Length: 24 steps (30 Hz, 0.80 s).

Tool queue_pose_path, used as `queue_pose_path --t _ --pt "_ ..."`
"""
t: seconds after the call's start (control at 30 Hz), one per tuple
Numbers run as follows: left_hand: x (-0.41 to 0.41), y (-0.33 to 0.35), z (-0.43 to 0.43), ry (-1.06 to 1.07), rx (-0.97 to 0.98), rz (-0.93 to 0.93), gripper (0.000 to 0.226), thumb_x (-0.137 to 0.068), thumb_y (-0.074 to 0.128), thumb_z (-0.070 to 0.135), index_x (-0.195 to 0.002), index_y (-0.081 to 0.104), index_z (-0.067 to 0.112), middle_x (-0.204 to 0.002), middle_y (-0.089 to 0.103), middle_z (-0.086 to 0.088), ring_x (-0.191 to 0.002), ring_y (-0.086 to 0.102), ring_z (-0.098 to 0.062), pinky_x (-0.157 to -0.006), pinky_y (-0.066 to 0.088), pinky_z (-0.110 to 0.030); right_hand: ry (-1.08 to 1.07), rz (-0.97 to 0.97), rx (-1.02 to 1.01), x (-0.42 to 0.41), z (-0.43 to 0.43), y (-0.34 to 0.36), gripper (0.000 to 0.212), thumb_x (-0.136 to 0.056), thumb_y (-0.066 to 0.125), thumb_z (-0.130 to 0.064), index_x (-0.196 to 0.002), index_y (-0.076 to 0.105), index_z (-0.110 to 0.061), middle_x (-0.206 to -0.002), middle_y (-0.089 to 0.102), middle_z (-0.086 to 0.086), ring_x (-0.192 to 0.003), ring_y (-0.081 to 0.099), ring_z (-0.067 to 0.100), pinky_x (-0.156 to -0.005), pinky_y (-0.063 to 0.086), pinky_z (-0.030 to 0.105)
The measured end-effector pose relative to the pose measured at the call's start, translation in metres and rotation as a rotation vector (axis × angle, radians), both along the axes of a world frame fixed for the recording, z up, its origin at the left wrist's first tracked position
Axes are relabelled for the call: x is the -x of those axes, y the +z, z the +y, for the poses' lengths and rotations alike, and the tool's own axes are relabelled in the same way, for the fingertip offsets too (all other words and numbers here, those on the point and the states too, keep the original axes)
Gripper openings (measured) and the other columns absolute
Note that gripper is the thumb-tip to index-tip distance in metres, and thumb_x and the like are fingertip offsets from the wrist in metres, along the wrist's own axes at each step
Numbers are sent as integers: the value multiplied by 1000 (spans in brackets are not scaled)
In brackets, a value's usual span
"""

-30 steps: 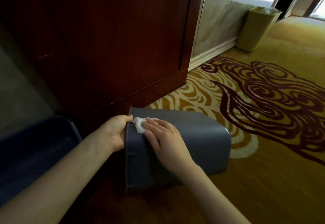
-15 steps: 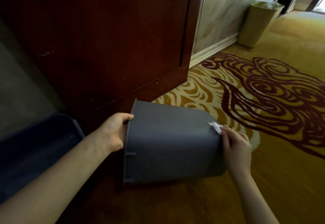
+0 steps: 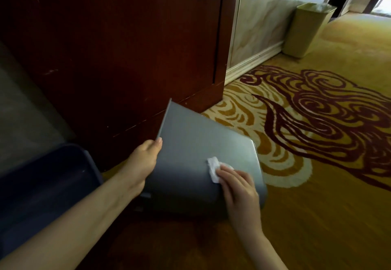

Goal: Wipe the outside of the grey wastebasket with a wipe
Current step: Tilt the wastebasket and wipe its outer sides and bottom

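The grey wastebasket (image 3: 190, 142) lies on its side on the carpet, its open rim to the left and its bottom to the right. My left hand (image 3: 143, 161) grips the rim, thumb on the outside wall. My right hand (image 3: 239, 187) presses a small white wipe (image 3: 213, 168) flat against the upper side wall, near the bottom end. Part of the wipe is hidden under my fingers.
A dark wooden panel (image 3: 127, 47) rises just behind the basket. A dark blue bin (image 3: 42, 187) sits at the left. A beige wastebasket (image 3: 306, 26) stands by the marble wall at the far right. Patterned yellow carpet (image 3: 317, 142) spreads to the right.
My right hand slid the wipe from the rim to the bottom edge, then back onto the side wall. The basket has tilted, with its rim end raised.
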State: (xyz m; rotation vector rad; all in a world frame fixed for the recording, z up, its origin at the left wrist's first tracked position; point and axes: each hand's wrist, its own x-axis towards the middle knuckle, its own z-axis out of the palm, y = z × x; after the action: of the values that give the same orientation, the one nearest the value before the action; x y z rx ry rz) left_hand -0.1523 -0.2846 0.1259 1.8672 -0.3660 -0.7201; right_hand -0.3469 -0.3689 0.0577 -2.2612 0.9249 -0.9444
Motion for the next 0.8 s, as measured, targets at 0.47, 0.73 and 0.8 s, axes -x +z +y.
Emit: queue_pose_path --t 0.47,0.73,0.8 --pt "-35 -23 36 -162 113 -153 28 -98 33 31 -90 60 25 -73 71 12 -60 64 5 -44 45 -13 -265 -595 -824 -38 -59 23 18 -89 57 -27 -104 63 -34 -105 65 -10 -96 61 4 -78 52 27" --pt "-40 -28 28 -198 150 -203 29 -95 38 31 -87 63 20 -74 71 16 -65 63 4 -56 48 -10 118 -91 201 -147 -30 26 32 -89 55 -5 -121 59 -8 -128 59 7 -106 49 28 -90 42 35" --pt "-42 -30 29 -205 146 -205 28 -96 37 32 -88 63 24 -75 71 20 -64 64 6 -52 48 -11 49 -83 189 -133 -41 10 34 -89 55 -5 -122 59 -7 -129 59 8 -108 49 27 -92 44 37"
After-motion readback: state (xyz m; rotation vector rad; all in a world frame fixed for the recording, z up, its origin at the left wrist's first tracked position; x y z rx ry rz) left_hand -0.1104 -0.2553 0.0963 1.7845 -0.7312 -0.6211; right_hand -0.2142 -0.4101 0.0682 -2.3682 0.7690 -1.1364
